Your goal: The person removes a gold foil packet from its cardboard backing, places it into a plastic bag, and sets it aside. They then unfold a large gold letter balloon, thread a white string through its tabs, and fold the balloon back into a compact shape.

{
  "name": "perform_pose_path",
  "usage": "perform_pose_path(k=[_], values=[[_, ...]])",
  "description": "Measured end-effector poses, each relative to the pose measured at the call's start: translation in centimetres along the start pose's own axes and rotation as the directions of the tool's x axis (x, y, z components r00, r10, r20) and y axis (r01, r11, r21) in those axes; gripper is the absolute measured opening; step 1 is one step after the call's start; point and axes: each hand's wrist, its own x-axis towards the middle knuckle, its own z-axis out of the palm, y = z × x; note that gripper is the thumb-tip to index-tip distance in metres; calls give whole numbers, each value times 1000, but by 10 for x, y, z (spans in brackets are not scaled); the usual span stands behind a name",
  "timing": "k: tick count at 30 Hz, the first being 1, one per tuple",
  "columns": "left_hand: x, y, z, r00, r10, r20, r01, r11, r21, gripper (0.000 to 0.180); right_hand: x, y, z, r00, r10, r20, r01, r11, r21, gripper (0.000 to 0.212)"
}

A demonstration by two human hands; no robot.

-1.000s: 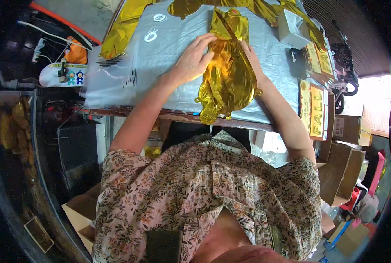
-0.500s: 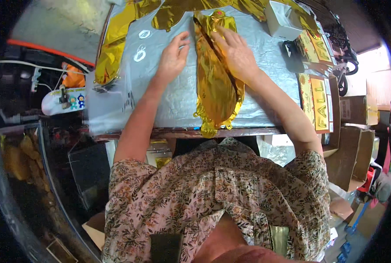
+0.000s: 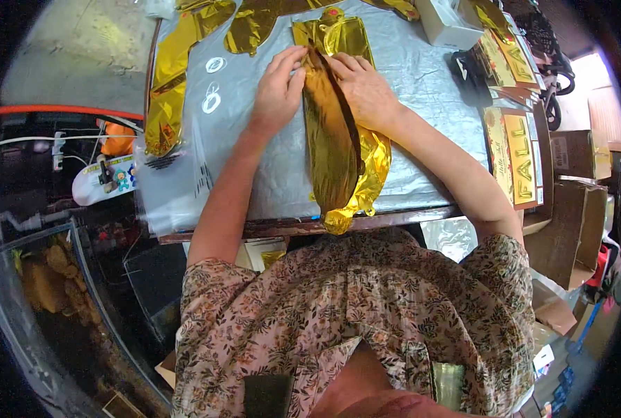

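A flat gold foil balloon (image 3: 330,132) lies lengthwise in front of me, one long side raised and folded over. Its crinkled, tabbed near end hangs at the table edge. My left hand (image 3: 279,89) has its fingers closed at the fold's upper left, thumb and fingertips on the foil. On the fold's other side my right hand (image 3: 366,94) is bent around the raised edge, its thumb partly hidden by foil. Beyond my fingers, a flat gold part with a small red spot (image 3: 333,14) shows.
More gold foil balloons (image 3: 167,104) lie along the table's left and far edges. A white box (image 3: 450,24) stands at the far right, near a black object (image 3: 467,70) and printed cardboard packages (image 3: 516,157). Two white rings (image 3: 211,97) mark the grey table cover (image 3: 248,184).
My left hand has come across to the foil and closed at its edge. The raised flap has swung left, showing more bright foil at right. The view has shifted slightly.
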Motion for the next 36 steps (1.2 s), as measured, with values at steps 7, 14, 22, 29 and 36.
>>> perform_pose_path(k=[7,14,22,29,36], values=[[2,-2,4,994,80,72,-92,979,181,35,-3,9,11,994,110,25,-113,964,242,51],[2,-7,6,990,131,59,-140,974,181,34,-1,21,3,998,-6,-60,5,1000,-2,46],[0,-14,7,998,-23,-51,23,1000,-14,37,10,30,-12,939,339,-56,-263,814,517,42],[8,-13,1,966,-254,-35,227,911,-343,49,26,34,0,999,-46,-14,47,987,153,43],[16,-27,-2,952,-306,14,290,885,-366,49,31,34,17,993,-107,52,101,989,105,44]])
